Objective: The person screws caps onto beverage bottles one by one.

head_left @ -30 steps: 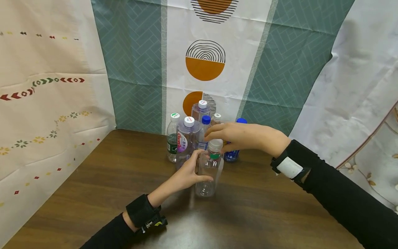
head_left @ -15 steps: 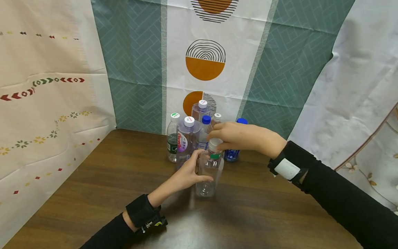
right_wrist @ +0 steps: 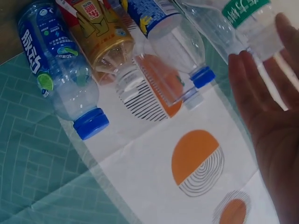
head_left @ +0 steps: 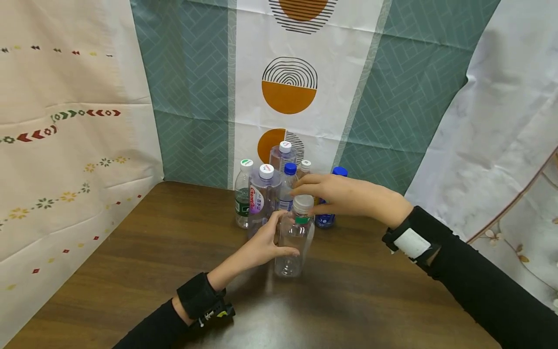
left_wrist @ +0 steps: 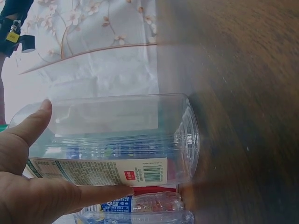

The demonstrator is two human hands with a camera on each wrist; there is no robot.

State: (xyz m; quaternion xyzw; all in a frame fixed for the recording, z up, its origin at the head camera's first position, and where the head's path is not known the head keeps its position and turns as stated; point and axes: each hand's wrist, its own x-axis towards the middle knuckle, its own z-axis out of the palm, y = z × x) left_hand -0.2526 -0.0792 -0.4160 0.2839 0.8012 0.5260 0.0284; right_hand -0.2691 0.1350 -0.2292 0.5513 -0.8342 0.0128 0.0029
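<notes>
A clear plastic bottle [head_left: 293, 242] with a whitish cap [head_left: 302, 203] and a green band stands upright on the table, in front of several others. My left hand [head_left: 260, 246] grips its body from the left. In the left wrist view the thumb lies on one side of the bottle [left_wrist: 117, 116] and a finger stretches along the printed label [left_wrist: 112, 171] on the other. My right hand [head_left: 344, 196] hovers at the cap with fingers and thumb spread apart. The right wrist view shows the fingertips [right_wrist: 245, 58] beside the cap, with a gap between them.
Behind stand a green-label bottle [head_left: 241, 201], two purple-tinted bottles, a blue-capped clear bottle [head_left: 288, 186], a bottle with an amber label [right_wrist: 100, 35] and a blue-labelled bottle [right_wrist: 53, 60]. Printed cloth [head_left: 192, 97] hangs behind the wooden table [head_left: 174, 232].
Half a second ago my right hand pinched the cap; now its fingers have opened off it and the wrist has shifted slightly right. My left hand keeps its hold on the bottle.
</notes>
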